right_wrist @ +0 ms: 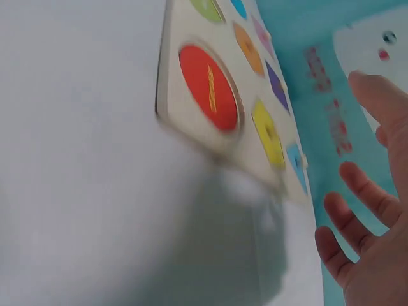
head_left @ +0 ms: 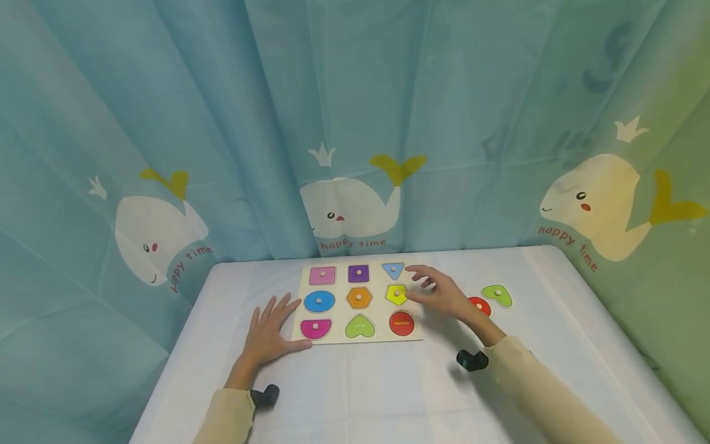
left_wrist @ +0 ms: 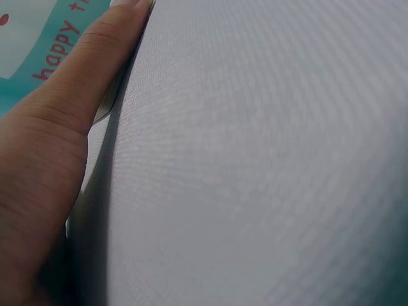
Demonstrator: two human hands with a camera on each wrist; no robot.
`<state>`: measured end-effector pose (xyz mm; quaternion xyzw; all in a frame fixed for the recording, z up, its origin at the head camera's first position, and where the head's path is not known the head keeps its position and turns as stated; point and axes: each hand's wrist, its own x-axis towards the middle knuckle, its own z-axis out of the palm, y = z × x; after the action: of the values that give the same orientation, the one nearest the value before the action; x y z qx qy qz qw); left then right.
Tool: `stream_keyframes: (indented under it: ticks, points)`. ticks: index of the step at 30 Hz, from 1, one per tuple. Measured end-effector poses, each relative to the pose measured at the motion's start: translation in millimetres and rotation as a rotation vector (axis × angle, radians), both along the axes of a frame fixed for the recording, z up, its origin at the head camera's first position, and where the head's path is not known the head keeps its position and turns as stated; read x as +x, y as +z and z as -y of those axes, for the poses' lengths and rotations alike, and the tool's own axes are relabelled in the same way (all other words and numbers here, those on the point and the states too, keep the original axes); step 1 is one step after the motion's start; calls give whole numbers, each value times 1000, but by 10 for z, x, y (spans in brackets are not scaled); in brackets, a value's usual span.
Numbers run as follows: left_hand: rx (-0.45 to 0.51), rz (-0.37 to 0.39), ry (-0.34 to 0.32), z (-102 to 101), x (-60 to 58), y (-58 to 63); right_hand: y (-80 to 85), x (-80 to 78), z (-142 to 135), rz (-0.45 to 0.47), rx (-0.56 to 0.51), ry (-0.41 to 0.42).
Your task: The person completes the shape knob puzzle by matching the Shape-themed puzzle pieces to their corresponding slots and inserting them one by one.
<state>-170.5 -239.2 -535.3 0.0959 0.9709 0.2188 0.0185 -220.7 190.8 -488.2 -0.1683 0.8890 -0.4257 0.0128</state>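
Note:
A pale wooden shape-puzzle board (head_left: pixel 338 320) lies flat on the table. Knobbed pieces sit in several of its slots, among them a yellow pentagon (head_left: pixel 395 297) and a light blue triangle (head_left: pixel 393 269). At the near side, the green heart slot (head_left: pixel 360 327) and red circle slot (head_left: pixel 402 324) show printed words and no knob. My left hand (head_left: pixel 267 332) rests at the board's left edge with fingers spread, thumb along the near corner. Over the board's right edge, close to the pentagon and triangle, my right hand (head_left: pixel 442 297) holds nothing, its thumb and forefinger apart.
To the right of the board lie a loose green heart piece (head_left: pixel 497 295) and a loose red round piece (head_left: pixel 480 305), the latter partly behind my right wrist. A blue curtain (head_left: pixel 355 123) with printed whales hangs behind the white-covered table (head_left: pixel 355 394).

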Motion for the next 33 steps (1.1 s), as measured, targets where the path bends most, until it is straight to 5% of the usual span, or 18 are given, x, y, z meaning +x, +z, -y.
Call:
stream_keyframes:
  ticks: [10,17,33]
  points:
    - [0,-8,-4,-5,10,-4,-25,103,-708,-49,17,-135]
    - [8,-75,-27,8,16,-8,-31,242,-1117,15,11,-216]
    - [6,-50,-20,-6,14,22,-249,327,-1582,3,54,-423]
